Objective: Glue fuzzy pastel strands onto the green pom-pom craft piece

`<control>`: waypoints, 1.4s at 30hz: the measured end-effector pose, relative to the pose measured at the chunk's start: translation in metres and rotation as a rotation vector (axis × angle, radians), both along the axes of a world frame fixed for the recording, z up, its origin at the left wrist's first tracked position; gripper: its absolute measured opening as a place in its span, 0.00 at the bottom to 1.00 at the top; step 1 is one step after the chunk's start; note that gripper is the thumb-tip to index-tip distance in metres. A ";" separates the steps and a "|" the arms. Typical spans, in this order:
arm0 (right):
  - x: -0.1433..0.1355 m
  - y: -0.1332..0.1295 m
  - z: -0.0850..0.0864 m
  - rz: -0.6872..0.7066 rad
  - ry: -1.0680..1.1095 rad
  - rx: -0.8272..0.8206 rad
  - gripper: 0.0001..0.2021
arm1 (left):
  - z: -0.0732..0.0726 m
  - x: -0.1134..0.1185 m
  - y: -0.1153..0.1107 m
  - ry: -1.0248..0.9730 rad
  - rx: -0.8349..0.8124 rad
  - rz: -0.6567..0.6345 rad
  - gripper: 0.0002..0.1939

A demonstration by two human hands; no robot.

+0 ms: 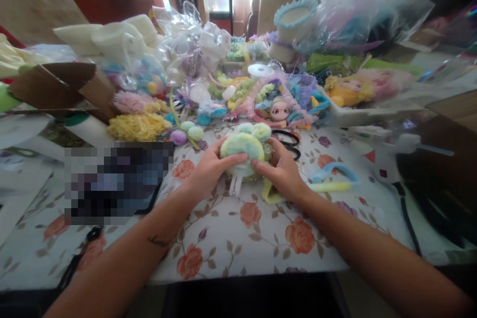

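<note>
A fluffy yellow-green plush piece (243, 148) with a pale blue-green middle is held just above the flowered tablecloth. Small pompom-like balls (260, 131) show at its top, and a white tag (235, 184) hangs below it. My left hand (210, 168) grips its left side, thumb across the front. On the opposite side my right hand (281, 166) closes round it, its thumb nearly meeting the left one. Both hands' other fingers are largely hidden behind the piece. Black scissor handles (292, 144) lie just beyond my right hand. A fuzzy yellow strip (274, 196) rests beneath that hand.
A dark tablet-like device (160, 179), partly blurred out, lies left. Yellow fluffy trim (137, 127), pompoms (186, 131) and a doll head (280, 111) crowd the back. A blue fuzzy strip (337, 169) and a white glue gun (387, 164) lie right. A cardboard box (55, 84) stands left.
</note>
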State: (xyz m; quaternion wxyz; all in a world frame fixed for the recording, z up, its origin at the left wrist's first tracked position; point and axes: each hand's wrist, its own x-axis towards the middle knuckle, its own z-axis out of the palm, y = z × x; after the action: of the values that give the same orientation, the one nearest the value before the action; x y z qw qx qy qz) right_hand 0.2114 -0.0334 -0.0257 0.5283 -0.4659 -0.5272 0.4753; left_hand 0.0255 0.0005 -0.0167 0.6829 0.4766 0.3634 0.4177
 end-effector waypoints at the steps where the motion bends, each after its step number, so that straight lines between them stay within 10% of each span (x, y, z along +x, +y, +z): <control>1: 0.000 0.000 0.000 0.000 0.017 -0.014 0.30 | 0.000 0.000 0.000 -0.004 -0.007 0.003 0.30; 19: 0.008 0.003 0.010 0.032 -0.056 -0.022 0.34 | 0.016 -0.002 -0.006 0.025 -0.111 -0.031 0.50; 25: 0.010 0.002 0.014 0.052 -0.099 -0.048 0.34 | 0.017 -0.004 -0.008 -0.019 -0.153 -0.207 0.28; 35: 0.010 0.004 0.011 0.032 -0.073 -0.122 0.31 | 0.015 0.002 -0.009 -0.128 -0.288 -0.092 0.30; 42: 0.041 0.007 0.026 -0.348 -0.353 0.149 0.30 | 0.016 0.002 -0.004 -0.190 -0.331 0.072 0.14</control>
State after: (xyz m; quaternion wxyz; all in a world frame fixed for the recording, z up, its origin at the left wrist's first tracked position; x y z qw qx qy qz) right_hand 0.2526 -0.0267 0.0005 0.5348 -0.5849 -0.5569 0.2484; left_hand 0.0278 -0.0031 -0.0003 0.7678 0.3031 0.3777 0.4195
